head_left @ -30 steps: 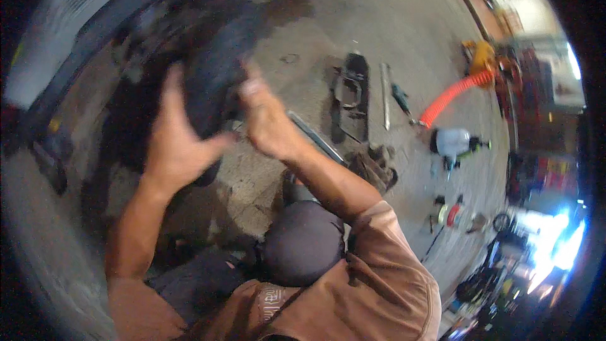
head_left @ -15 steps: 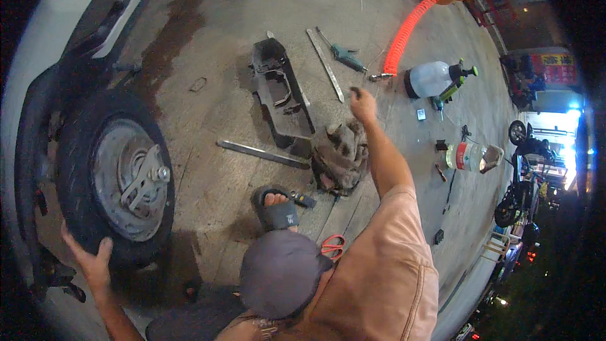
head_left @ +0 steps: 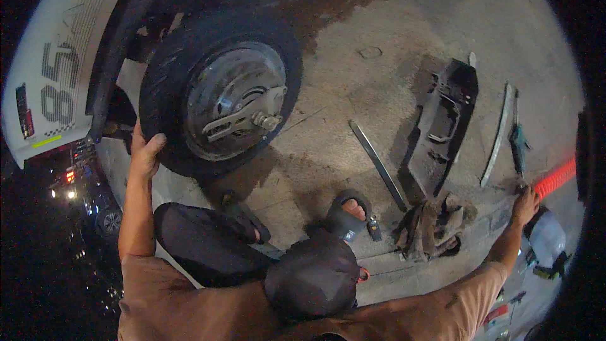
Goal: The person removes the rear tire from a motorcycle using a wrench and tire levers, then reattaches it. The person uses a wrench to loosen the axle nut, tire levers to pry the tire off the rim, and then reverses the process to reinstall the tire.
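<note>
My left hand [head_left: 146, 151] grips the lower left edge of a black tyre [head_left: 161, 98] on a metal rim [head_left: 211, 76] with a slotted bracket and axle nut. The wheel stands beside a white vehicle panel [head_left: 50, 76] with dark trim. My right hand [head_left: 525, 203] is reached out at far right, fingers closed on the end fitting of a red coiled hose [head_left: 555, 175]. Just above it lie a teal air gun [head_left: 518, 142] and a long metal bar [head_left: 499, 129]. A translucent spray bottle [head_left: 544, 240] is beside that hand, partly behind it.
A dark plastic cover [head_left: 442, 126], another metal bar [head_left: 377, 164] and a dirty rag [head_left: 432, 230] lie on the concrete floor [head_left: 334, 88]. My sandalled feet [head_left: 350, 215] are below the wheel. Red-handled scissors [head_left: 363, 273] show beside my knee. Dark parked vehicles [head_left: 104, 208] are at left.
A second ago both hands were on the tyre. My right hand has since left it and moved right to the hose end; my left stayed on the tyre. The view has shifted.
</note>
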### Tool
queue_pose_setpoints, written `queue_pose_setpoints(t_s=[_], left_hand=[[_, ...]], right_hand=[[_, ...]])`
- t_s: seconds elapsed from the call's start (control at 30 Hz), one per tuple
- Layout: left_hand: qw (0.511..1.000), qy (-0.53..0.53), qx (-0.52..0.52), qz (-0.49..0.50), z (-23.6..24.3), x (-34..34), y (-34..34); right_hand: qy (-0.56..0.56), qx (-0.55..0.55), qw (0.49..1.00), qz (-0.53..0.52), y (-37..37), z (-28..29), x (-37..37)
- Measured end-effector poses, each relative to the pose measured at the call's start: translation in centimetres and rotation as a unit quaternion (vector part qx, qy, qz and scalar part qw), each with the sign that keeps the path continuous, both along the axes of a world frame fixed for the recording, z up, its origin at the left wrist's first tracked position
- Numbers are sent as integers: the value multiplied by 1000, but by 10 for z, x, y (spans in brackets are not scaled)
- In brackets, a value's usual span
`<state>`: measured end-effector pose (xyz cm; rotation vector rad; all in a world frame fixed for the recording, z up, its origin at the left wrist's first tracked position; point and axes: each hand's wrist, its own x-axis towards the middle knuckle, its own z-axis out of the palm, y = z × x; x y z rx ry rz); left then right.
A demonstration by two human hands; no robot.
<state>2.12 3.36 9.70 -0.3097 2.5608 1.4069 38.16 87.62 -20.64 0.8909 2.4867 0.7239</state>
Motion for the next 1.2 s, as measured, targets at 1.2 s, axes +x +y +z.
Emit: queue_pose_setpoints(t_s=[1.2], left_hand=[[975,99,-47,-193,-8,-33,57]], right_hand=[[233,-516,741,361,-513,204,-406]])
